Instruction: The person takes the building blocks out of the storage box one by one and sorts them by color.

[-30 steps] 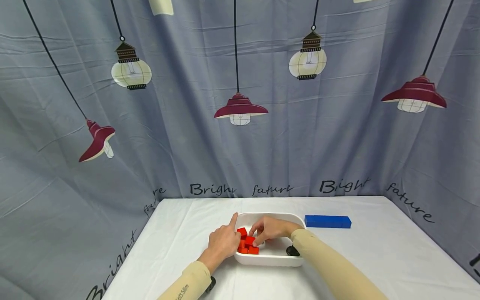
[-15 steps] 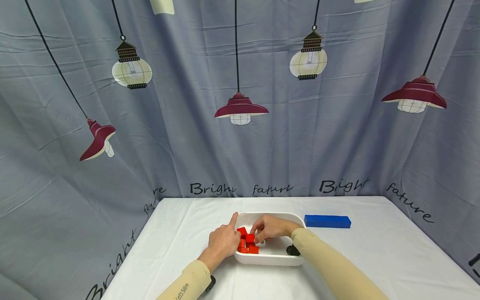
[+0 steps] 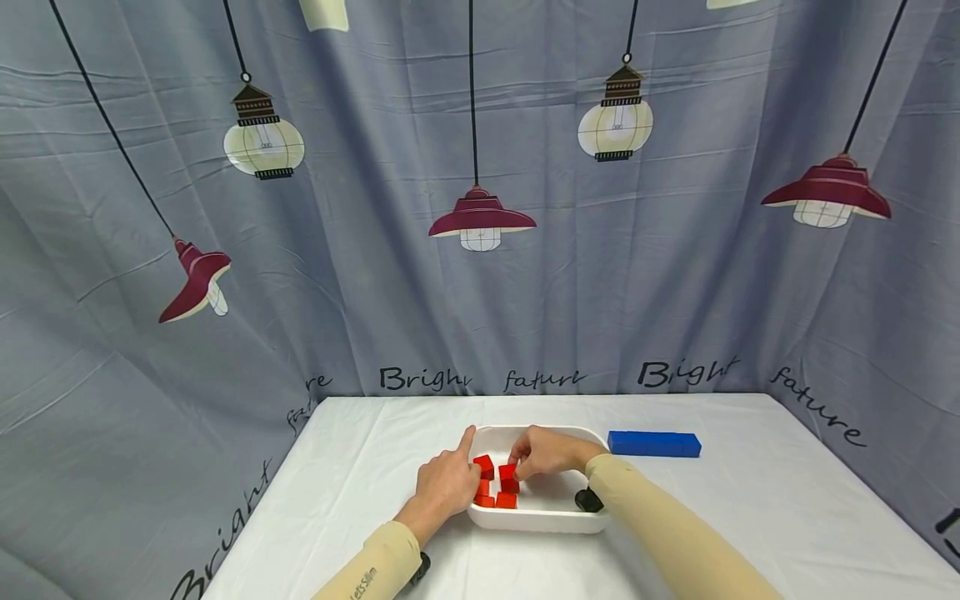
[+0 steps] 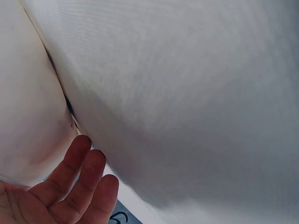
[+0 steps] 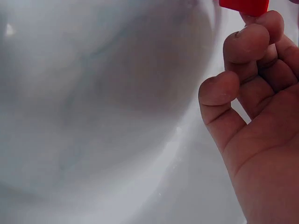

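Note:
A white tray [image 3: 542, 522] stands on the table with several red cubes [image 3: 483, 467] in its left part. My left hand [image 3: 444, 485] holds the tray's left side, thumb over the rim and index finger stretched along it; in the left wrist view, the other fingers [image 4: 96, 175] lie outside, nearly straight. Inside the tray, my right hand [image 3: 551, 452] pinches a red cube [image 3: 508, 472] at its fingertips. Part of that cube shows at the top of the right wrist view, by the curled fingers [image 5: 246, 44]; the thumb's contact is hidden there.
A long blue block [image 3: 654, 443] lies just beyond the tray's right end. White cloth [image 3: 375, 467] covers the table, and a grey curtain printed with lamps [image 3: 420, 292] hangs behind it. A black wrist device [image 3: 588, 500] sits over the tray's right end.
My right hand has shifted slightly right, bringing the pinched red cube away from the other cubes. The left hand and the tray have stayed in place.

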`<state>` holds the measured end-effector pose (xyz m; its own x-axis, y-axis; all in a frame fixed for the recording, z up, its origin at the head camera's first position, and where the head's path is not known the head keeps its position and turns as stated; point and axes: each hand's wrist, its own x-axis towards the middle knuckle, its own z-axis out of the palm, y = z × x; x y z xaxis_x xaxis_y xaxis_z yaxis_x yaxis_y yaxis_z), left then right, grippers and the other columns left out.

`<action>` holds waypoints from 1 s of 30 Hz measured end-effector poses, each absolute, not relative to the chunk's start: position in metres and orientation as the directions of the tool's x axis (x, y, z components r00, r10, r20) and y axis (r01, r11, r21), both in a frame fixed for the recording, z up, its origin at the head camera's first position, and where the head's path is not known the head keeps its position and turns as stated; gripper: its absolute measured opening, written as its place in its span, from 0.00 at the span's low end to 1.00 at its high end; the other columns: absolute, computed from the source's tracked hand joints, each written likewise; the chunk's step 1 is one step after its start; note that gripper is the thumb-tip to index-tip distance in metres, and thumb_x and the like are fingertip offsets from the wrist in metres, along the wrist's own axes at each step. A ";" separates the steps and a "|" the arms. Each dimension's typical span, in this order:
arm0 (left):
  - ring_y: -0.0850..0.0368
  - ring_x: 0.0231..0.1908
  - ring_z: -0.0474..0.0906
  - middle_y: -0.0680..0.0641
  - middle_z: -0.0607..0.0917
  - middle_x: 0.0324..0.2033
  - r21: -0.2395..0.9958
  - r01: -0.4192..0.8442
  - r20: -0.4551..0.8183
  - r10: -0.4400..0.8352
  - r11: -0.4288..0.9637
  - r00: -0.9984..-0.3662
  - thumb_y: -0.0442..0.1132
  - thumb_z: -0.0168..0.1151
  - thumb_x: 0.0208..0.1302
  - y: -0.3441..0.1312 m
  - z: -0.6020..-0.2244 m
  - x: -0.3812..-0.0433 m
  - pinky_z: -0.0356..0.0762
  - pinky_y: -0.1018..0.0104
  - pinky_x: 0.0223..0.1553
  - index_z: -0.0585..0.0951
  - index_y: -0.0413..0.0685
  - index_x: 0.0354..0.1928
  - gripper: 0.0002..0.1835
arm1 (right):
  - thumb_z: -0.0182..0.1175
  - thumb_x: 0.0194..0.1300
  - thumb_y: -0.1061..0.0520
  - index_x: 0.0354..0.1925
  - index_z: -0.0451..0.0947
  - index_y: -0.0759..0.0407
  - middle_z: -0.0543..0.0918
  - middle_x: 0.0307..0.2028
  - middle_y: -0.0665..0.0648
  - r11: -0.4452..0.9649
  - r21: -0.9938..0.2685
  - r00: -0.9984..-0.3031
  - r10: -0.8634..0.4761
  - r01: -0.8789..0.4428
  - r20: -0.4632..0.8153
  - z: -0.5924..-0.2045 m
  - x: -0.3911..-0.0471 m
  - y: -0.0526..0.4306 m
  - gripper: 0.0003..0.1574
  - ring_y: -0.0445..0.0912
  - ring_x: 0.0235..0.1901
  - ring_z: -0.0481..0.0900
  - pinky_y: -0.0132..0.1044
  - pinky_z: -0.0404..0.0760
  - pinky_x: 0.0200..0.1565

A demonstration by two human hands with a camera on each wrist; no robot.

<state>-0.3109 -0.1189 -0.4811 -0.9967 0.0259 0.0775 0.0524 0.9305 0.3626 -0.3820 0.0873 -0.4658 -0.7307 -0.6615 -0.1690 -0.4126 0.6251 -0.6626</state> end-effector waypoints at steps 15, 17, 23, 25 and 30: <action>0.51 0.26 0.76 0.44 0.85 0.34 0.365 0.038 0.076 0.011 0.930 -0.997 0.46 0.54 0.69 -0.118 -0.482 -0.310 0.78 0.51 0.36 0.62 0.56 0.76 0.34 | 0.63 0.55 0.58 0.34 0.86 0.52 0.77 0.21 0.52 0.630 -0.705 -0.778 -0.602 -0.326 -0.178 -0.436 -0.383 0.123 0.07 0.42 0.22 0.70 0.35 0.67 0.30; 0.51 0.26 0.76 0.43 0.85 0.34 0.372 0.036 0.074 0.009 0.928 -0.997 0.46 0.54 0.69 -0.118 -0.482 -0.310 0.78 0.51 0.36 0.62 0.56 0.77 0.34 | 0.63 0.55 0.58 0.34 0.86 0.52 0.76 0.20 0.50 0.629 -0.704 -0.783 -0.599 -0.330 -0.169 -0.433 -0.382 0.130 0.07 0.42 0.21 0.70 0.34 0.66 0.29; 0.51 0.27 0.76 0.43 0.85 0.34 0.377 0.040 0.076 0.012 0.925 -0.997 0.46 0.54 0.69 -0.118 -0.483 -0.311 0.77 0.50 0.37 0.61 0.56 0.77 0.34 | 0.62 0.56 0.59 0.35 0.86 0.54 0.73 0.19 0.48 0.637 -0.705 -0.812 -0.564 -0.311 -0.152 -0.425 -0.381 0.153 0.08 0.41 0.21 0.69 0.34 0.67 0.28; 0.50 0.27 0.76 0.43 0.86 0.35 0.377 0.044 0.079 0.015 0.925 -0.997 0.46 0.54 0.69 -0.118 -0.483 -0.311 0.78 0.50 0.36 0.62 0.56 0.77 0.34 | 0.61 0.57 0.59 0.37 0.85 0.56 0.75 0.20 0.50 0.642 -0.706 -0.823 -0.548 -0.298 -0.151 -0.423 -0.379 0.161 0.09 0.42 0.22 0.69 0.34 0.68 0.29; 0.50 0.27 0.78 0.42 0.87 0.37 0.375 0.047 0.082 0.018 0.926 -0.996 0.46 0.54 0.68 -0.120 -0.483 -0.310 0.78 0.50 0.36 0.62 0.56 0.76 0.34 | 0.59 0.57 0.60 0.39 0.85 0.58 0.76 0.22 0.50 0.650 -0.697 -0.836 -0.532 -0.302 -0.133 -0.417 -0.375 0.180 0.12 0.42 0.23 0.69 0.35 0.69 0.29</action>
<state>-0.3103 -0.1196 -0.4829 -0.9964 0.0177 0.0825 0.0475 0.9259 0.3749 -0.3747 0.1803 -0.4169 -0.8360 -0.5322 -0.1334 -0.3025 0.6500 -0.6972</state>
